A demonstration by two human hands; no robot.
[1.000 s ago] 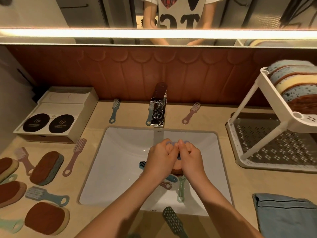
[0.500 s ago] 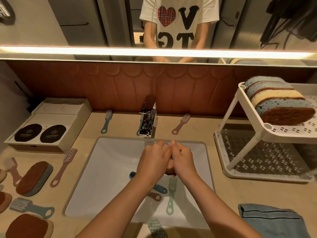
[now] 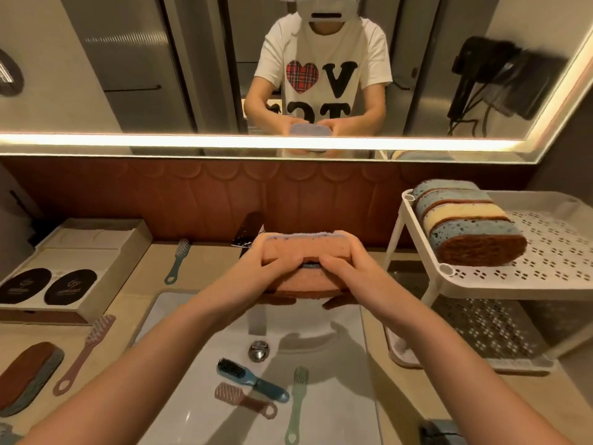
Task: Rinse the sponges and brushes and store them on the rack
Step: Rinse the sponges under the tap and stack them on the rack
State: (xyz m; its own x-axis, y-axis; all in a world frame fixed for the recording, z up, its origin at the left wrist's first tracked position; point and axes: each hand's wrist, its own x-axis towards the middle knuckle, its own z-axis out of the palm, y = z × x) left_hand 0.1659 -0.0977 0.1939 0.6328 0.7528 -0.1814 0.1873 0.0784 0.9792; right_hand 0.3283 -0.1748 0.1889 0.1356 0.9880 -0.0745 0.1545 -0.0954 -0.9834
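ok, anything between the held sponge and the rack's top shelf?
Nothing visible. Left hand and right hand hold the sponge above the sink, left of the rack; open air between. Stored sponges fill only the shelf's left end.

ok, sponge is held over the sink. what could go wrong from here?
The sponge, if soaked, could drip across the counter on its way to the rack. The stored sponges stand on edge at the upper shelf's left end; a nudge might topple them. Three brushes lie in the sink, easily forgotten.
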